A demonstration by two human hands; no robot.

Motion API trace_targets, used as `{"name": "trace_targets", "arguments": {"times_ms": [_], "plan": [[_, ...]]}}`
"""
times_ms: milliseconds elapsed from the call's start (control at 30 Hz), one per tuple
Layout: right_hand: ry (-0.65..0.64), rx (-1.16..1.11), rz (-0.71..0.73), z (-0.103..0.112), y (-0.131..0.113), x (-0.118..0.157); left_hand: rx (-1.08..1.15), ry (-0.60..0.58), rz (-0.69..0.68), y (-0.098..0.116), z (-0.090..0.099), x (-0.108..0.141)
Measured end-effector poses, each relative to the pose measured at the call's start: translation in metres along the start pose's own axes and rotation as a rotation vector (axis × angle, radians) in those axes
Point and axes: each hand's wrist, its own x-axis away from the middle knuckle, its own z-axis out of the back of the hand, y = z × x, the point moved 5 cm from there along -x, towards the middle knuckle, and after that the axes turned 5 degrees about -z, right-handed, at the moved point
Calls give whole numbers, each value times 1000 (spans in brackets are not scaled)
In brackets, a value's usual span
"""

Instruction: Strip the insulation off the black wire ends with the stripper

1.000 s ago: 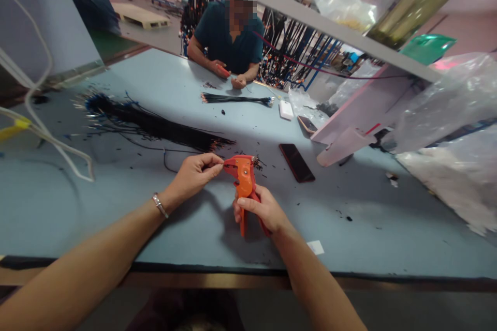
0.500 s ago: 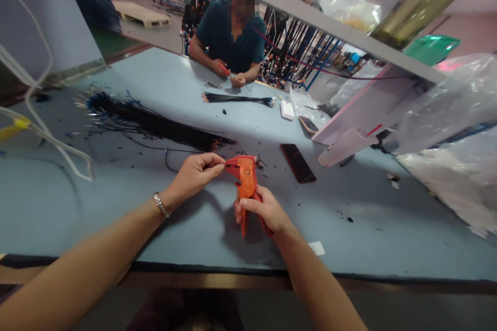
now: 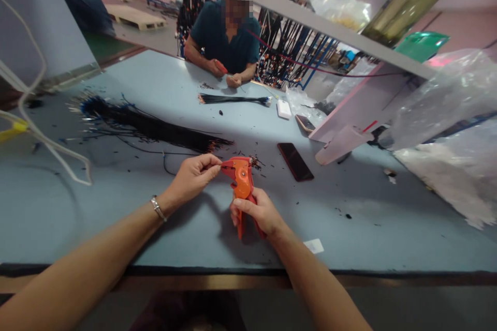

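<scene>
Tool (image 3: pixel 243 186) hardly shifts against the desk (image 3: pixel 368 248) from half a second ago, suggesting an unfinished step; left hand (image 3: pixel 198 173) pinches shut at its nose, apparently on a wire too fine to make out; right hand (image 3: pixel 262 212) grasps its handles, near the black bundle (image 3: pixel 166 129).

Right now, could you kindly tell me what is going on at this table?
The person's right hand grips a red-and-orange hand tool. The left hand is pinched together at the tool's nose; anything it holds is too small to make out. Beyond lies a large bundle of black wires, and across the table a co-worker holds a red object.
</scene>
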Motion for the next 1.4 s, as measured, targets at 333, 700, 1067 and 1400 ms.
{"name": "trace_targets", "arguments": {"times_ms": [333,700,1067,1400], "plan": [[36,6,-2,-4,2,-3,-41,3,-10,0,-1,0],[91,22,9,-7,3,-2,-40,16,-3,1,-1,2],[129,-148,0,-6,7,-7,-60,29,17,-3,-4,0],[302,-441,159,30,-20,1,-83,187,122,-9,14,-5]]}}
